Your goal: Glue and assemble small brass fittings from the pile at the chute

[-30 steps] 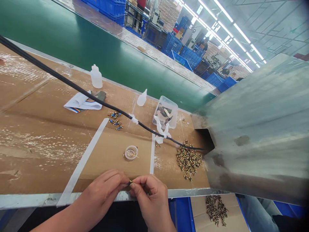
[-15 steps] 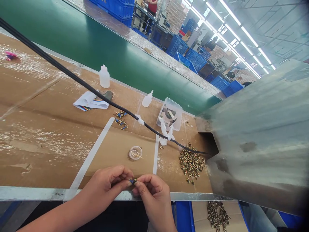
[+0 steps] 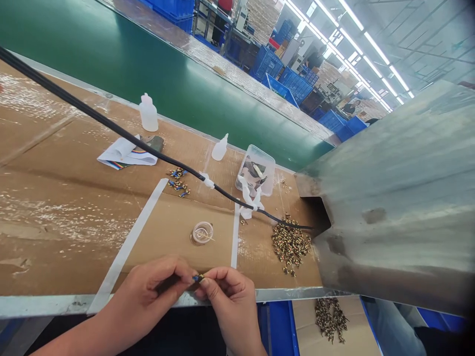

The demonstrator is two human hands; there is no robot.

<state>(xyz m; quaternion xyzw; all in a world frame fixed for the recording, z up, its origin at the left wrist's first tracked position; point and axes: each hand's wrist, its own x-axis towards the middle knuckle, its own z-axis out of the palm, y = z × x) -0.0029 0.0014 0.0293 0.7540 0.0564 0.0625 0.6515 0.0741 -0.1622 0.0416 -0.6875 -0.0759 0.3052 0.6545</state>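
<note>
Between my two hands is a tiny part [image 3: 199, 278], blue at one end and black and yellow at the other. The fingertips of my left hand [image 3: 154, 287] pinch its blue end. My right hand [image 3: 228, 291] pinches the dark end between thumb and forefinger. Both hands are at the front edge of the table. Just beyond them stands a small round clear cup [image 3: 202, 233] with a thin stick in it. Farther back lies a small group of similar parts with blue bits [image 3: 178, 183]. A heap of small black and yellow parts [image 3: 290, 242] lies to the right.
A black cable [image 3: 111, 126] crosses above the table. Two white squeeze bottles [image 3: 149, 114] [image 3: 220, 148], a folded cloth [image 3: 126, 153] and a clear plastic box [image 3: 256, 170] stand toward the green conveyor [image 3: 156, 74]. A metal housing [image 3: 393, 212] bounds the right side. Below lies another heap [image 3: 330, 319].
The camera view has shifted slightly, so the table things appear a little farther left. Both hands keep their pinch on the small part, with more of its blue end showing.
</note>
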